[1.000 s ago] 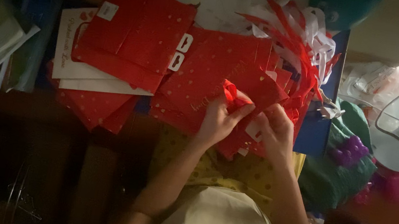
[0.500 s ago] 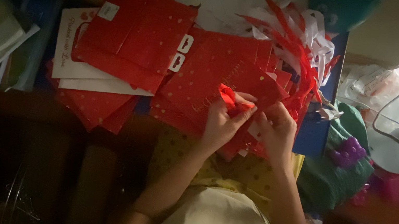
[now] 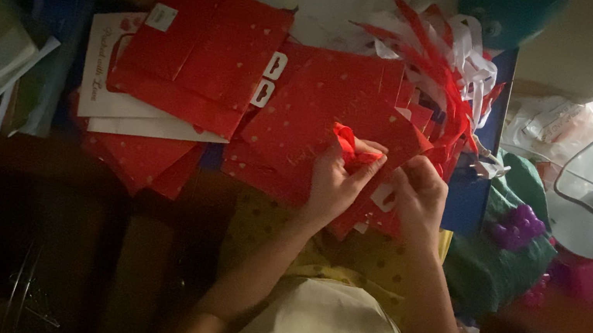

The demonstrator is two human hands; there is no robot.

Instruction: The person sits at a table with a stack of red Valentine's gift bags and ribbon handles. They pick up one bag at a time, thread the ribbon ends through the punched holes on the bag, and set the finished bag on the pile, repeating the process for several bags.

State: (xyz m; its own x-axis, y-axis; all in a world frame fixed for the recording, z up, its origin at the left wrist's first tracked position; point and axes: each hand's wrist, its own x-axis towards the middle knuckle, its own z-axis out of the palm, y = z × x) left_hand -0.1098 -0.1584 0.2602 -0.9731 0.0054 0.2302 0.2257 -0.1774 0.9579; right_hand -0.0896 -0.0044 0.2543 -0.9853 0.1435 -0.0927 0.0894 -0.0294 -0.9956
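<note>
The left hand (image 3: pixel 337 184) pinches a small piece of red ribbon (image 3: pixel 347 144) between thumb and fingers, closed firmly on it; the ribbon lies just above the red paper bag (image 3: pixel 310 125) spread flat before the person. The right hand (image 3: pixel 417 200) rests on the right edge of this same bag, its fingers curled, but whether they grip something I cannot tell. To the left lie more flat red bags (image 3: pixel 200 50), piled; these look already finished. Behind the hands a bundle of red and white ribbons (image 3: pixel 446 56) waits, so I judge that many handles are left to fit.
</note>
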